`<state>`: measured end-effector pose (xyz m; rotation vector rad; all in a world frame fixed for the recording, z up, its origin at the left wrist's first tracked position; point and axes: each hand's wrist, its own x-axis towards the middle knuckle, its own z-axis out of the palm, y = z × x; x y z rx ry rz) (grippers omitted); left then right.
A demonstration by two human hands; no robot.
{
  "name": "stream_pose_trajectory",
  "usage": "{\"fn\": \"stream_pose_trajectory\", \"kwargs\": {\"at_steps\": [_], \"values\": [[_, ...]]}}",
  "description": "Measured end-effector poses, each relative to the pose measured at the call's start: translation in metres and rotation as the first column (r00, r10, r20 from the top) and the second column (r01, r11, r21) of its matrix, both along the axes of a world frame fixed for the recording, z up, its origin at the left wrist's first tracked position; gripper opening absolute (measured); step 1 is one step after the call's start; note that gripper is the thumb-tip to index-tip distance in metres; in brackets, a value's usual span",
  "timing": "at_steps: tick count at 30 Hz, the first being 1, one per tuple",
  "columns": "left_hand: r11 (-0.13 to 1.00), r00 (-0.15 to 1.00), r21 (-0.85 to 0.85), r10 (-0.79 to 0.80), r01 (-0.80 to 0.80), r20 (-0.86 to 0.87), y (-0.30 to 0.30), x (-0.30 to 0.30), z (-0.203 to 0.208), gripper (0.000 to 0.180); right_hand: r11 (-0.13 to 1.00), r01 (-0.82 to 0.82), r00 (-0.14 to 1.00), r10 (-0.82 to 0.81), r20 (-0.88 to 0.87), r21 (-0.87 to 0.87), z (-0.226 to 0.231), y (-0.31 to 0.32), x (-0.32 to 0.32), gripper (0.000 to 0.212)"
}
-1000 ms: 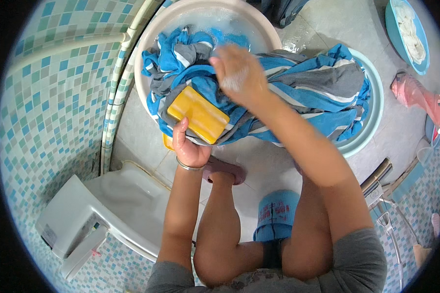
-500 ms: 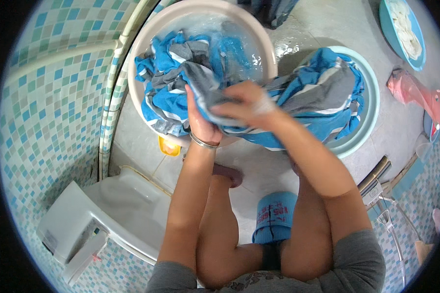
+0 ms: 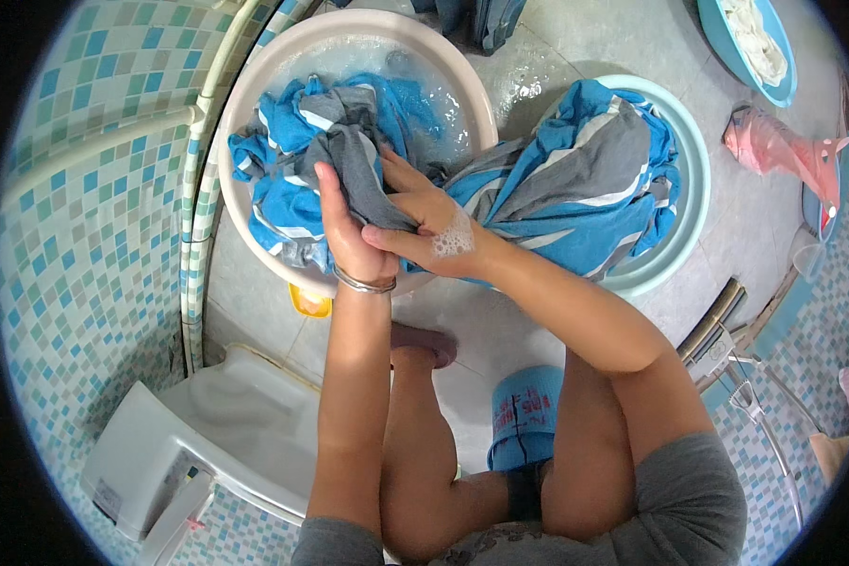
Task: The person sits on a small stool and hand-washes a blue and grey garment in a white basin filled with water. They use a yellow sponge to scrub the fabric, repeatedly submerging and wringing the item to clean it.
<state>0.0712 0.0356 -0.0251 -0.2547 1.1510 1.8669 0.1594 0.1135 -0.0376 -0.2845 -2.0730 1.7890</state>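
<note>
A wet striped cloth in blue, grey and white stretches from the pink basin on the left to the light blue basin on the right. At the pink basin's near edge, my left hand cups a grey fold of it against the palm. Across from it, my right hand presses the same fold, thumb near my left palm and fingers over the fabric. White suds cling around my right wrist. The pink basin also holds cloudy, sudsy water.
A yellow dish sits beside the pink basin. Between my legs is a blue bucket. A white toilet stands at the lower left. Far right are a blue tub with white cloth and a pink bag. Dark fabric lies at the top.
My right hand, blurred by motion before, is now clear and lower on the fold, close to my left hand. The whole view has shifted slightly.
</note>
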Motion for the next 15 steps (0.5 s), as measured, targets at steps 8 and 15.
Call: {"fn": "stream_pose_trajectory", "kwargs": {"at_steps": [8, 15], "values": [[0.999, 0.999, -0.048, 0.014, -0.016, -0.046, -0.026, 0.040, 0.023, 0.052, 0.898, 0.281, 0.928, -0.163, 0.336, -0.339, 0.007, 0.026, -0.034, 0.055], [0.954, 0.984, 0.298, -0.076, 0.025, 0.161, -0.033, -0.025, -0.025, 0.049, 0.985, 0.006, 1.000, -0.009, 0.013, 0.172, -0.002, -0.020, -0.006, 0.034]]}}
